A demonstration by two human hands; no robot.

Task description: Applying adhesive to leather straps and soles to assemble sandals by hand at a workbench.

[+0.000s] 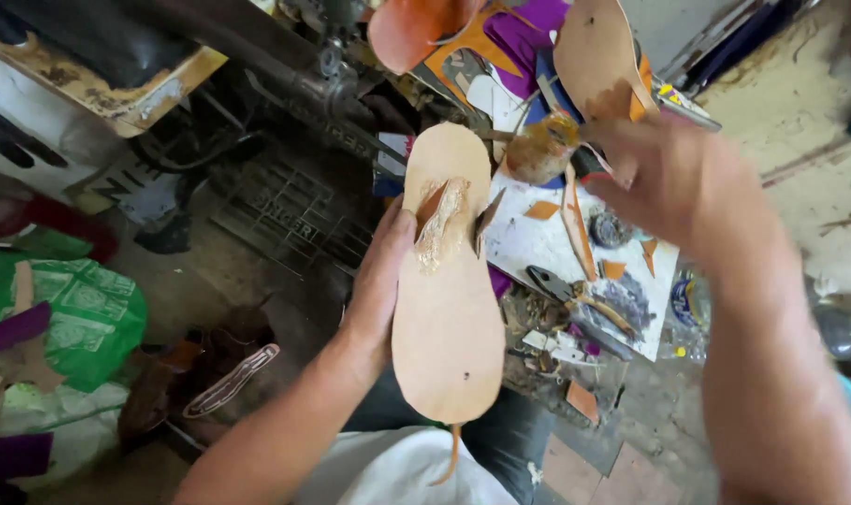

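Left hand (378, 281): wrapped around the left edge of a tan leather sole (447, 299), thumb lying along the rim, fingers hidden behind. Sole held upright in front of the body, above the lap, toe end pointing away. Near the toe, two small strap tabs (433, 204) folded up from slots, with a glistening smear of glue (444, 234) between them. A thin leather strip (451, 454) hanging from below the heel end.

Right hand (683, 182): raised to the right of the sole, apart from it, blurred by motion; fingers curled toward a small glue pot (542, 150) coated in dried amber residue. Whether gripping the pot or merely reaching: cannot tell.

Beyond the hands: white work board (556, 245) on the floor, stained, strewn with orange leather offcuts (541, 209), a narrow strap piece (576, 229), a dark round object (610, 227) and pliers (561, 285). Second tan sole (596, 51) leaning at the far end, among orange and purple sheet scraps (523, 33).

Left of the sole: black cast-iron sewing-machine stand (285, 210) under a worn wooden tabletop (107, 79). Further left: green plastic bag (93, 313), purple scraps (9, 329), and a brown sandal upper with white stitching (231, 379) on the ground.
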